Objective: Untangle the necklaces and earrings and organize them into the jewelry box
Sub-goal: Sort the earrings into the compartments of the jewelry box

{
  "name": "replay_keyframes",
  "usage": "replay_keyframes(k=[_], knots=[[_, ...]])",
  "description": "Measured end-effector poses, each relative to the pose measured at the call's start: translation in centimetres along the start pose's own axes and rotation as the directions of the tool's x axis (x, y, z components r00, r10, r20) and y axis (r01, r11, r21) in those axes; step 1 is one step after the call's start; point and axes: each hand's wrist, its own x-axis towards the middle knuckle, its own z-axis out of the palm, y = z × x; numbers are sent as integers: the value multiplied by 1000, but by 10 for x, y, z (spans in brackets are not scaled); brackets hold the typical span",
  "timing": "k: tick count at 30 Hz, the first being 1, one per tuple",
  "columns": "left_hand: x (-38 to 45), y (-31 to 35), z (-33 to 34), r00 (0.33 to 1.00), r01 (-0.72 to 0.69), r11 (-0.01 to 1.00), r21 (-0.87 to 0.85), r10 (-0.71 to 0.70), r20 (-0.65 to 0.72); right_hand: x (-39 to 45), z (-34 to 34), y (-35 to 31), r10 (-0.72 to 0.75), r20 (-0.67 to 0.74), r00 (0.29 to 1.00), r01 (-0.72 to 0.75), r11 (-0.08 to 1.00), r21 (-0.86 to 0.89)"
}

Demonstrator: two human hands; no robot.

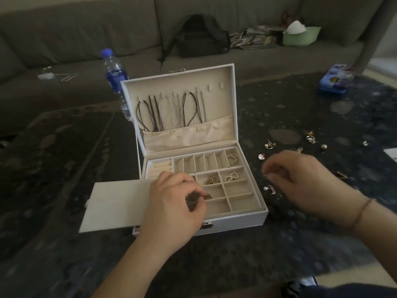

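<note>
A white jewelry box [236, 220] sits open on a dark patterned bench [64, 168], its lid standing upright at the back. Several necklaces [171, 110], dark cords and pale chains, hang from hooks inside the lid, their lower ends tucked into a cream fabric pocket. The lower tray is split into beige compartments: a gold piece lies in the far right slot of the back row, a gold earring cluster [211, 180] and a small pearl piece [232, 176] lie in 2 neighbouring squares in the row below. The left hand [176, 203] hovers over the front left of the tray, fingers curled, pinching a small dark and gold item [207, 196] above a compartment. The right hand [300, 179] is blurred, just right of the box above the bench, fingers curled and thumb meeting fingertips; I cannot tell whether it holds anything. Loose earrings [269, 144] lie scattered on the bench to the right of the box. A water bottle [116, 76] stands behind the box, and a blue tin [335, 80] lies far right.
</note>
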Motion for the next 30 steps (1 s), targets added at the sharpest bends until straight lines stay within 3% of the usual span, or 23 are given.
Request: replay_keyframes(k=[2, 5, 13, 20, 24, 27, 30], knots=[[-1, 0, 0, 1000, 2, 1000, 1, -2, -3, 2, 3, -22, -36, -62, 997, 44, 989, 138], [-1, 0, 1, 1000, -24, 999, 28, 24, 6, 9, 18, -52, -133, -40, 990, 138, 968, 211], [1, -1, 1, 999, -17, 999, 39, 16, 29, 29, 45, -66, -195, 112, 974, 207, 971, -117], [-2, -2, 1, 998, -69, 998, 2, 69, 1, 32, 46, -59, -272, 170, 947, 288, 954, -79], [-1, -2, 1, 999, -40, 999, -30, 41, 19, 32, 30, -45, -231, -119, 966, 235, 972, 24], [7, 1, -2, 996, -7, 997, -79, 14, 89, 30, 13, -32, -161, -318, 934, 174, 985, 11], [15, 2, -4, 987, -27, 997, -66, 37, 154, 26, -6, -16, 20, -469, 883, 28, 995, 95]])
